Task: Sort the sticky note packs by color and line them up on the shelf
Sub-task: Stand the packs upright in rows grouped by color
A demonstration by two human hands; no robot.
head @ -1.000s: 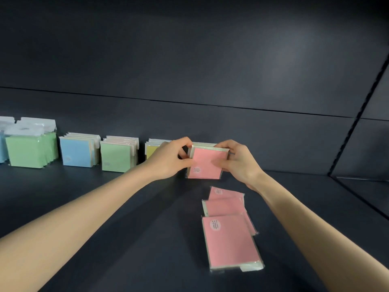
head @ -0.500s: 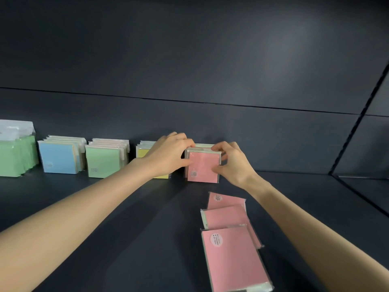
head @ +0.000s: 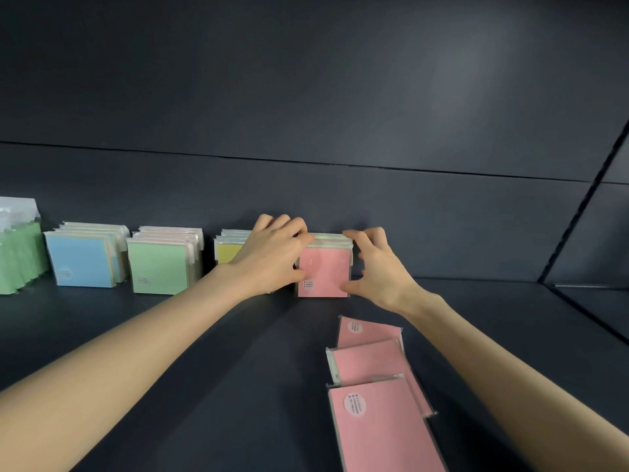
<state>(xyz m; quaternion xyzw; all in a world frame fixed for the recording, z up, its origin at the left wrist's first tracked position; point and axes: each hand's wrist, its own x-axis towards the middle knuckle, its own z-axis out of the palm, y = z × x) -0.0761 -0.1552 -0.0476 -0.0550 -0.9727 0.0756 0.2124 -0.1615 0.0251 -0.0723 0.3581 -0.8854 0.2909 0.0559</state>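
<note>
A row of pink sticky note packs (head: 325, 270) stands upright against the shelf's back wall. My left hand (head: 272, 257) grips its left side, fingers over the top and thumb on the front. My right hand (head: 377, 267) is at the row's right edge with fingers spread, the fingertips and thumb just touching the corners. Three more pink packs lie flat and overlapping in front: a far one (head: 371, 330), a middle one (head: 367, 364) and a near one (head: 384, 427). Left of the pink row stand yellow packs (head: 228, 252), partly hidden by my left hand.
Further left along the back wall stand light green packs (head: 160, 267), blue packs (head: 81, 264) and a taller green bundle (head: 20, 257) at the frame's edge. The dark shelf board (head: 238, 369) stretches toward me. A slanted divider (head: 578, 216) bounds the shelf on the right.
The pink pack held in the air by both hands has been set down upright at the back wall, in front of other pink packs. My right hand's fingers have spread apart.
</note>
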